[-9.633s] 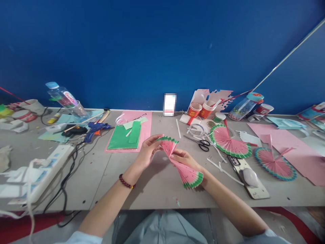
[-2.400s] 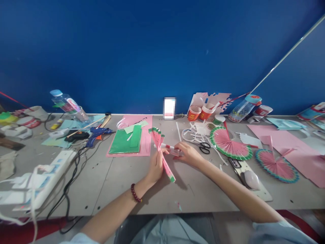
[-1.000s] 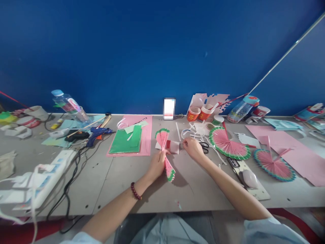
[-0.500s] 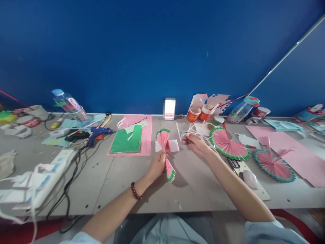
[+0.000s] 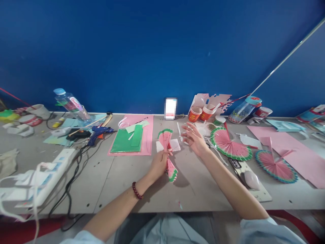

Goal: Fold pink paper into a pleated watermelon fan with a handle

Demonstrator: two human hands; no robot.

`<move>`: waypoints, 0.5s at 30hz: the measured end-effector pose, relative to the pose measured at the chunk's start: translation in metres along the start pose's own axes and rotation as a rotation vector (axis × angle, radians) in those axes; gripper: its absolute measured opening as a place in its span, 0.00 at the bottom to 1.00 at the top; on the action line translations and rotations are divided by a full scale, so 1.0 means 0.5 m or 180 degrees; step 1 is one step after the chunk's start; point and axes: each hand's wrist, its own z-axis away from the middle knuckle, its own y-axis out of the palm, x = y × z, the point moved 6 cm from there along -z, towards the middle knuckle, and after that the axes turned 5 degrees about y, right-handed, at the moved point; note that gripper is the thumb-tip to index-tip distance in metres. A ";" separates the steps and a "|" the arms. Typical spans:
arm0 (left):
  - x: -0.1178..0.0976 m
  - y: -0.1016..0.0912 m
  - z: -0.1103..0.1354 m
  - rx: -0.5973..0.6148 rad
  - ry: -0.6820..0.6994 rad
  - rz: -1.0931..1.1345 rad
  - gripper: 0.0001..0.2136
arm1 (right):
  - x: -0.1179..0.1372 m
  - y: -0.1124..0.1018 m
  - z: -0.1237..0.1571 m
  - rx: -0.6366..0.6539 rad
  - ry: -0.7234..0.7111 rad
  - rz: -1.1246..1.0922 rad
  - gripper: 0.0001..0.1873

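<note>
My left hand (image 5: 159, 164) is closed round the pinched middle of a pleated paper fan (image 5: 165, 137) with a watermelon pattern, pink with a green scalloped edge. Its two ends flare out above and below my fist. A folded white paper (image 5: 175, 145) lies on the table just behind it. To the right, my right hand (image 5: 195, 138) has its fingers spread, hovering by white paper strips (image 5: 179, 130) and partly hiding the scraps there. A finished-looking watermelon fan (image 5: 230, 144) lies spread out to the right of that hand.
Green paper (image 5: 124, 142) rests on pink sheets at left, near a blue glue gun (image 5: 99, 134) and a white power strip (image 5: 54, 174). Red paper cups (image 5: 195, 114) stand at the back. A second fan (image 5: 275, 166) and a white mouse (image 5: 251, 179) are at right.
My right hand has opened, its pinched fingers now spread, and the small round item at its fingertips no longer shows there. The left hand keeps holding the fan in about the same place.
</note>
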 end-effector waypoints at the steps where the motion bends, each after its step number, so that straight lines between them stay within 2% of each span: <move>1: -0.001 0.000 0.000 0.0019 0.0011 -0.0036 0.16 | 0.014 0.005 0.002 0.0059 -0.0186 0.0002 0.22; 4: -0.003 -0.001 0.001 0.0068 0.0061 -0.0134 0.17 | 0.060 0.015 0.007 0.0204 -0.0575 0.0012 0.18; 7: 0.001 -0.001 0.002 0.0091 0.0026 -0.0116 0.17 | 0.105 0.016 0.007 0.0223 -0.0763 0.0049 0.19; 12: 0.004 -0.004 0.002 -0.0055 -0.0066 0.0250 0.15 | 0.150 0.003 0.009 -0.0119 -0.0638 0.0407 0.16; 15: 0.001 -0.006 -0.003 -0.0092 -0.0022 0.0366 0.15 | 0.158 0.007 0.019 -0.0098 -0.0509 0.0616 0.14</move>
